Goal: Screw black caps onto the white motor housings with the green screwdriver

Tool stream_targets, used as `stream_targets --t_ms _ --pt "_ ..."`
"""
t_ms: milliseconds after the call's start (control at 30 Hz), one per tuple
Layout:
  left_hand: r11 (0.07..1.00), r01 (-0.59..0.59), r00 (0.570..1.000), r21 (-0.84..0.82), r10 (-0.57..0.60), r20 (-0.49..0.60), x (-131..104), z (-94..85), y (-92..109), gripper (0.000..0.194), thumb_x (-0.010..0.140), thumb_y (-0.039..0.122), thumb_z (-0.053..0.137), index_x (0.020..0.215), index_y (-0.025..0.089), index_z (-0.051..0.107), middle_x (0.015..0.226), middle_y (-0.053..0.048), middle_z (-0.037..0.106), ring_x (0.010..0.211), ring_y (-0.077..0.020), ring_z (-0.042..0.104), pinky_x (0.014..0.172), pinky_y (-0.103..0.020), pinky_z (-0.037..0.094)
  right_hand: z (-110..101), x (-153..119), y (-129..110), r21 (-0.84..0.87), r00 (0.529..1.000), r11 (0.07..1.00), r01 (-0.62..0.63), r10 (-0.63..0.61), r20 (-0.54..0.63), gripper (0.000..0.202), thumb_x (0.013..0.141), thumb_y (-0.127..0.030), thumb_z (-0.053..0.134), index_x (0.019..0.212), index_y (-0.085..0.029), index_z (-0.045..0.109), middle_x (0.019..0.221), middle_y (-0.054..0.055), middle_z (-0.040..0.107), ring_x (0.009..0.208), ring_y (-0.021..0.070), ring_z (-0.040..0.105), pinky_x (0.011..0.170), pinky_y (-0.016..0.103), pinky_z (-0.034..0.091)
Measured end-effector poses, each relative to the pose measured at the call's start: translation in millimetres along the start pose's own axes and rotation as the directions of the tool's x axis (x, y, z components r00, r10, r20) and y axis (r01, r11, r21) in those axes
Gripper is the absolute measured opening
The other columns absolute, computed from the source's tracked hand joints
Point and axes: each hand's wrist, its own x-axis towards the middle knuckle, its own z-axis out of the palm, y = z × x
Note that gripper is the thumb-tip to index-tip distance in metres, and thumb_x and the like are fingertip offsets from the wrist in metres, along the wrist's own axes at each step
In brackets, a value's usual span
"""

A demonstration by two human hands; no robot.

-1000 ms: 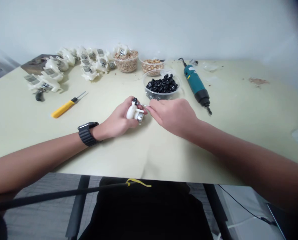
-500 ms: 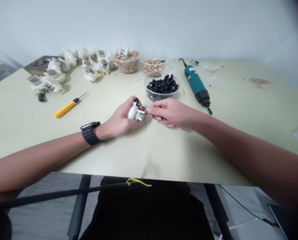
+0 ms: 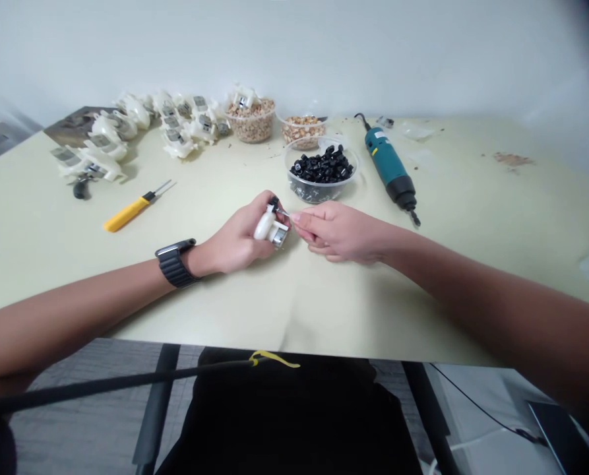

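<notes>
My left hand [image 3: 245,237] is wrapped round a white plastic housing [image 3: 264,227] with a shiny metal piece on its lower right. A small black part [image 3: 274,201] sits at the top of that housing, by my fingertips. My right hand [image 3: 336,231] is pinched on a thin metal rod [image 3: 283,212] that reaches toward the black part. Whether the rod is fixed to it I cannot tell. Just beyond my hands stands a clear bowl [image 3: 316,194] heaped with small black plastic parts [image 3: 321,166].
At the back left lie several similar white housings [image 3: 109,142]. A yellow-handled screwdriver [image 3: 128,213] rests on the left. Two tubs of small pieces, one tan [image 3: 252,125] and one brown [image 3: 303,132], stand at the back. A teal electric screwdriver [image 3: 389,161] lies to the right.
The view has shifted slightly. My hands keep their holds on the housing and the rod; my right hand sits a little lower, and the housing is slightly farther right.
</notes>
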Motion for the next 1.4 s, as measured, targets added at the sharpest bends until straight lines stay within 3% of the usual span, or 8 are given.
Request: stream_targets --t_ms 100,200,367,467,600,733,1000,1400 --pt "0.999 -0.003 1.0 -0.038 0.002 -0.022 1.6 0.1 -1.2 0.044 0.064 0.011 0.07 0.104 0.019 0.057 0.099 -0.001 0.069 0.083 -0.0163 0.059 0.072 -0.03 0.045 0.0 2.9 -1.4 0.31 0.979 0.932 -0.188 0.155 0.13 0.042 0.117 -0.047 0.044 0.081 -0.024 0.044 0.062 -0.009 0.027 0.049 0.009 0.018 0.041 0.024 0.009" --pt "0.982 0.042 0.998 -0.182 -0.051 -0.045 5.5 0.5 -4.3 0.046 0.059 0.006 0.07 0.1 0.02 0.057 0.097 0.0 0.069 0.083 -0.016 0.06 0.069 -0.028 0.045 -2.2 5.7 0.7 0.324 0.982 0.927 -0.188 0.168 0.087 0.042 0.114 -0.047 0.053 0.08 -0.022 0.048 0.063 -0.008 0.03 0.049 0.0076 0.019 0.041 0.023 0.009" --pt "0.897 0.087 0.986 -0.433 -0.139 -0.089 9.6 0.2 -11.1 0.048 0.052 0.004 0.067 0.098 0.019 0.061 0.099 -0.004 0.075 0.095 -0.0225 0.068 0.075 -0.032 0.05 -11.7 4.5 13.2 -0.014 0.984 0.997 0.071 -0.073 -0.16 0.034 0.11 -0.049 0.06 0.09 -0.022 0.061 0.07 -0.004 0.051 0.053 0.0095 0.038 0.048 0.026 0.026" --pt "0.874 0.088 0.981 -0.478 -0.159 -0.109 9.3 -0.4 -13.7 0.047 0.051 0.003 0.065 0.096 0.018 0.063 0.1 -0.005 0.077 0.099 -0.024 0.07 0.077 -0.033 0.05 -14.3 2.9 18.4 -0.386 0.91 0.905 0.178 -0.301 -0.285 0.031 0.109 -0.044 0.06 0.09 -0.019 0.065 0.076 -0.001 0.058 0.065 0.0125 0.047 0.061 0.029 0.033" --pt "0.847 0.096 0.983 -0.524 -0.162 -0.083 9.7 -0.6 -16.1 0.049 0.048 0.002 0.062 0.095 0.019 0.065 0.097 -0.004 0.079 0.092 -0.021 0.069 0.075 -0.032 0.049 -12.8 2.0 21.5 -0.607 0.847 0.758 0.24 -0.469 -0.25 0.022 0.108 -0.031 0.054 0.104 -0.016 0.07 0.081 0.001 0.064 0.068 0.0136 0.046 0.068 0.031 0.033" --pt "0.821 0.079 0.989 -0.565 -0.136 -0.059 11.3 -0.1 -15.1 0.048 0.047 0.003 0.061 0.092 0.017 0.067 0.091 -0.004 0.079 0.088 -0.02 0.069 0.074 -0.031 0.048 -11.0 2.1 25.2 -0.708 0.836 0.661 0.247 -0.515 -0.189 0.029 0.11 -0.034 0.053 0.122 -0.014 0.07 0.087 0.003 0.07 0.065 0.0139 0.046 0.069 0.031 0.032" --pt "0.785 0.087 0.987 -0.613 -0.152 -0.054 11.3 -1.1 -12.3 0.041 0.047 0.006 0.059 0.085 0.018 0.065 0.087 -0.004 0.076 0.088 -0.0231 0.071 0.077 -0.036 0.053 -8.3 3.3 32.2 -0.839 0.813 0.506 0.202 -0.564 -0.145 0.033 0.113 -0.035 0.046 0.128 -0.015 0.069 0.107 0.012 0.078 0.088 0.0226 0.065 0.076 0.033 0.037" --pt "0.801 0.107 0.985 -0.59 -0.168 -0.049 11.1 -1.5 -8.9 0.038 0.048 0.008 0.061 0.084 0.018 0.066 0.087 -0.004 0.075 0.087 -0.0219 0.071 0.076 -0.035 0.054 -7.3 4.9 34.6 -0.836 0.795 0.499 0.23 -0.592 -0.135 0.033 0.114 -0.036 0.046 0.124 -0.015 0.07 0.114 0.011 0.08 0.092 0.0219 0.069 0.074 0.032 0.036"
